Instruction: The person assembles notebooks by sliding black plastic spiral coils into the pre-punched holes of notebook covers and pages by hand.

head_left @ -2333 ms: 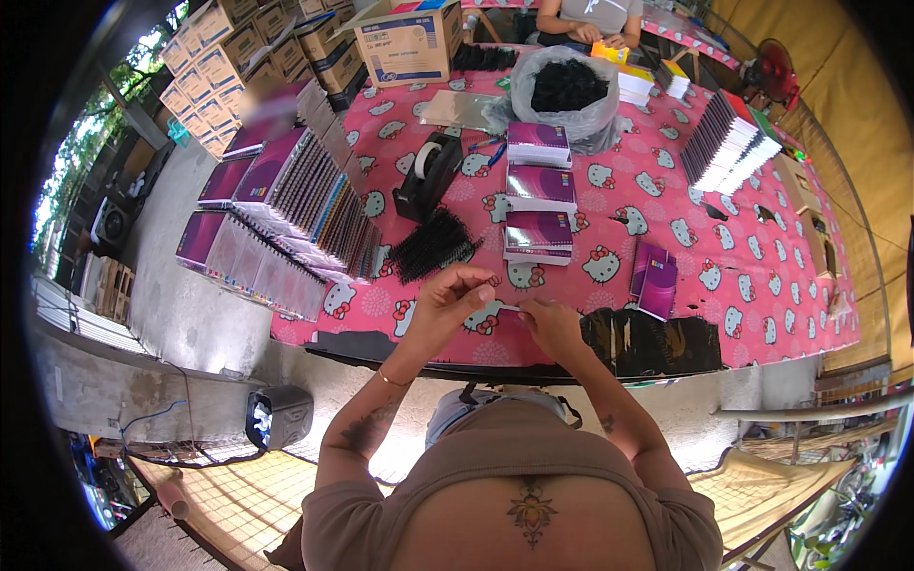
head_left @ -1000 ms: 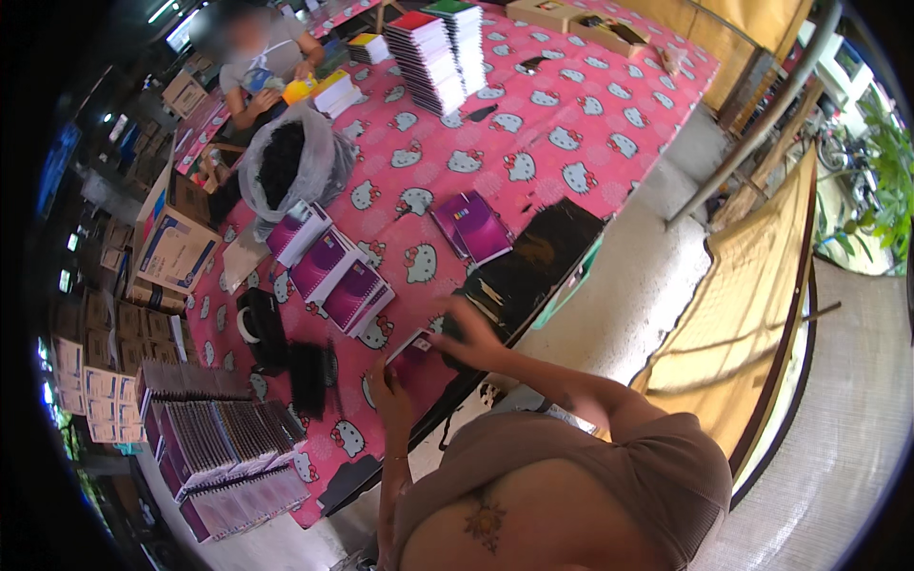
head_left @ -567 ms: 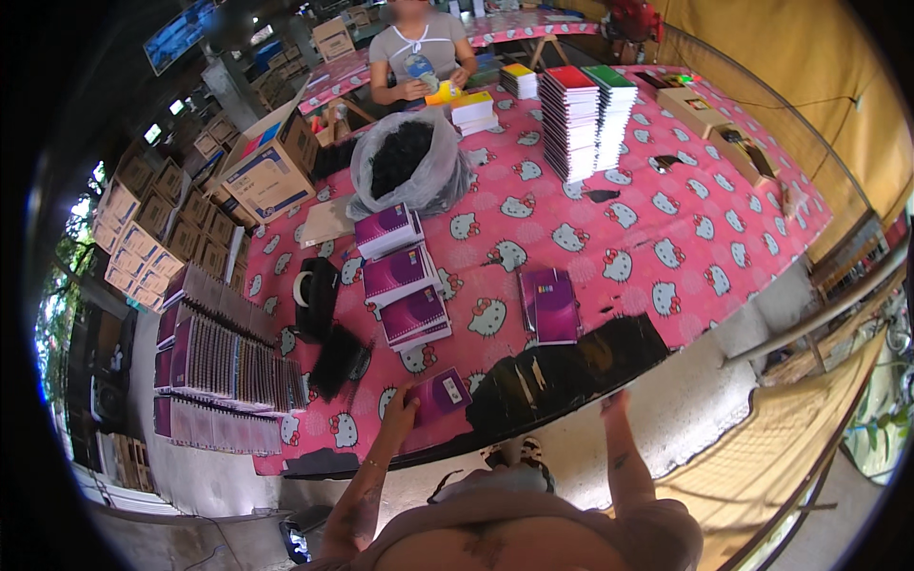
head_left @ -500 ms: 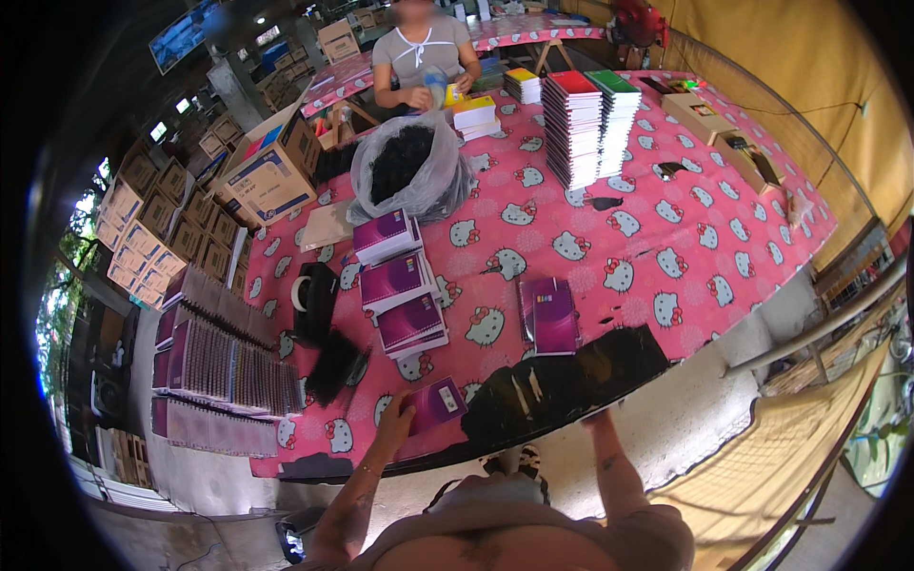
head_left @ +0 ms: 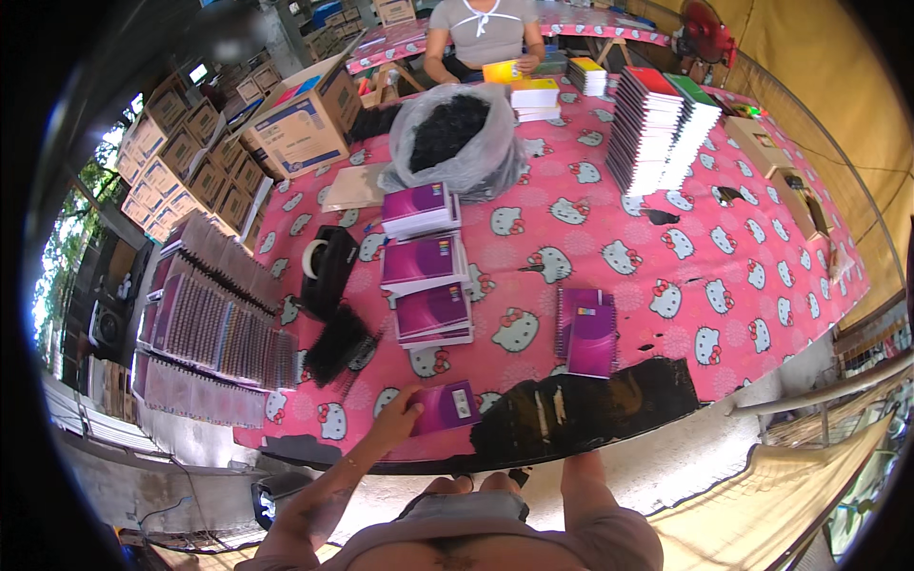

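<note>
My left hand [head_left: 398, 417] is closed on the left end of a purple notebook [head_left: 445, 408] at the table's near edge. A small white label shows on its upper face, and my thumb lies over it. Only my right forearm [head_left: 583, 485] shows; it ends at the table edge, with the hand hidden. Two purple spiral notebooks [head_left: 591, 338] overlap to the right, partly beside a black bare patch [head_left: 619, 400]. Beyond my left hand stand stacks of purple-covered booklets [head_left: 433, 311]. Loose black binding coils [head_left: 338, 350] and a black tape dispenser [head_left: 328, 271] lie to their left.
Rows of spiral notebooks [head_left: 219, 328] line the left edge. A plastic bag of black coils [head_left: 452, 143] and a cardboard box [head_left: 305, 119] stand behind. Tall red and green notebook stacks [head_left: 652, 133] rise at the back right. Across the table a person [head_left: 486, 38] handles yellow booklets.
My view has shifted, so the table's things sit differently in the picture. My left hand still grips the notebook. The person opposite now holds a yellow booklet farther out from the stack.
</note>
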The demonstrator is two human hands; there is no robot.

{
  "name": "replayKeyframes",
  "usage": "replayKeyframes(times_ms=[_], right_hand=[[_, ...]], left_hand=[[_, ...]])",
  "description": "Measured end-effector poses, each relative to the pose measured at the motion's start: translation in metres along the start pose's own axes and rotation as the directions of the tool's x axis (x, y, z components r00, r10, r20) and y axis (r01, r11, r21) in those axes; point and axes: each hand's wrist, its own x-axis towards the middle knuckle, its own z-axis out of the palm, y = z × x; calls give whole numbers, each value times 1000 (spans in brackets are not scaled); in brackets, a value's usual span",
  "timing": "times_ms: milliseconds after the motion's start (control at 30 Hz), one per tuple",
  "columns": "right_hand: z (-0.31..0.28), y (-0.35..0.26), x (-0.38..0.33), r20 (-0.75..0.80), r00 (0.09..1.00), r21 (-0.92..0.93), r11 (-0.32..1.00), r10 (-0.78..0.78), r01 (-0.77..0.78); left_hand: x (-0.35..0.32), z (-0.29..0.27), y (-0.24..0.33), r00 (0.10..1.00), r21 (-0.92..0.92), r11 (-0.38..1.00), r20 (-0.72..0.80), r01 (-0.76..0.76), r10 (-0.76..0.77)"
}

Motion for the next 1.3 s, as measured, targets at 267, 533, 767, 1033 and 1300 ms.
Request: replayKeyframes(times_ms=[267,533,767,1033,1300], right_hand=[[-40,7,-97,-424,849,151,900,-314,408],[-143,93,-195,-539,840,-44,998,-58,41],[-137,100,-233,-505,861,-266,938,62,-224],[-136,73,-255,-490,872,-355,909,19,-219],[-147,84,-277,-502,865,-401,879,27,-260]], left_hand=[[1,0,-4,1000,96,995,-9,-13,14],[11,-3,-10,996,108,991,60,-77,71],[10,-6,-22,985,89,982,59,-168,163],[17,-2,-32,978,99,976,85,-196,188],[16,0,-29,975,105,970,56,-222,217]])
